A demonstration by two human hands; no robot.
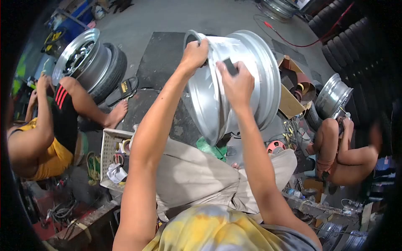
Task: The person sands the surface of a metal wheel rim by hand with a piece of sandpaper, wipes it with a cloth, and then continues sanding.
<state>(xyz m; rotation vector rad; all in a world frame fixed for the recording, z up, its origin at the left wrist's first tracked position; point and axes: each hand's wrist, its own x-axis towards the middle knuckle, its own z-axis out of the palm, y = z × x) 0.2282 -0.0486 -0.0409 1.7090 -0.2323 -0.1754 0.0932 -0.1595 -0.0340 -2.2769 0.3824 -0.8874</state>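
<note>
A silver wheel rim [247,54] stands upright on its tread side in front of me, between my knees. My left hand [195,54] is wrapped over the top of its left flange, with the fingertips partly hidden. Pinched between the thumb and fingers of my right hand [238,83] is a small dark rectangular pad [230,67], held against or just over the rim's barrel; contact cannot be made out. Under the rim, a green cloth [210,149] lies on the floor by my feet.
A cardboard box [292,109] with sandpaper-like rolls sits right of the rim. At left stands a white plastic basket [108,146]. Co-workers sit on both sides, near a rim on a tyre [98,71] and another rim [333,98]. A red hose [301,45] crosses the floor behind.
</note>
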